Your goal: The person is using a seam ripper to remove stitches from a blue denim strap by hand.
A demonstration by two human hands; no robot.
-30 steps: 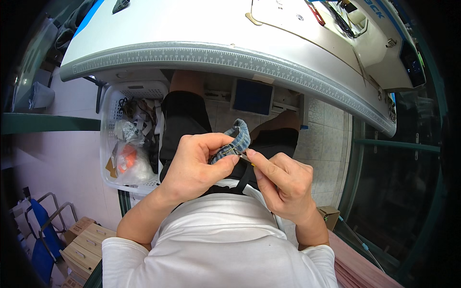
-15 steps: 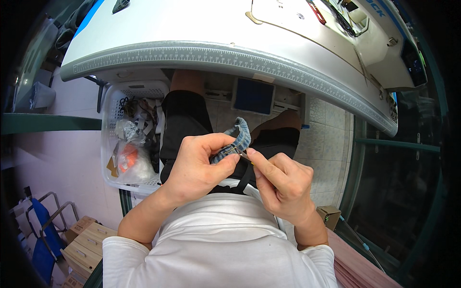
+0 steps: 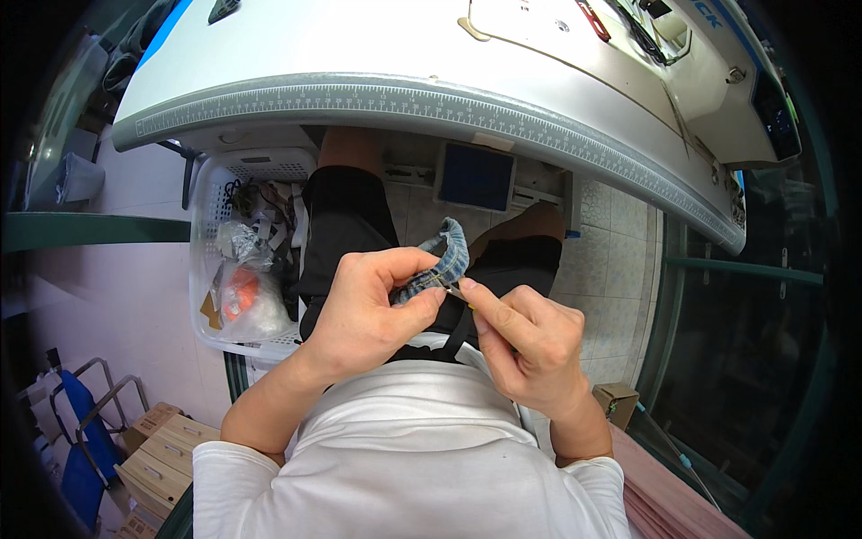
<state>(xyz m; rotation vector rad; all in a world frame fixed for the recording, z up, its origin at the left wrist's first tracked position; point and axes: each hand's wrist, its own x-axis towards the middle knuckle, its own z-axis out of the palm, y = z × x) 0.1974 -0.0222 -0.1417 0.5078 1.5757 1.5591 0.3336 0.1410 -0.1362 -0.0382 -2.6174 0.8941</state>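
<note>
Above my lap, my left hand (image 3: 375,301) pinches a curled blue denim band (image 3: 453,256) between thumb and fingers. The band has pale stitching along it, and its upper end bends round into a loop. Close on the right is my right hand (image 3: 532,346), its fingers closed round a small metal-tipped tool (image 3: 455,291). A bit of yellow shows at the tool's grip; the rest is hidden in the hand. The tip meets the denim beside my left thumb, though whether it goes into the stitching is too small to tell.
A white table (image 3: 359,40) with a ruler edge (image 3: 422,101) spans the far side, carrying a sewing machine (image 3: 718,99) on the right. Left of my legs stands a white plastic basket (image 3: 205,269) with bags and scraps. A small cardboard box (image 3: 616,404) is at right.
Both hands keep almost the same place and grip on the denim band and the tool. The view has shifted very slightly.
</note>
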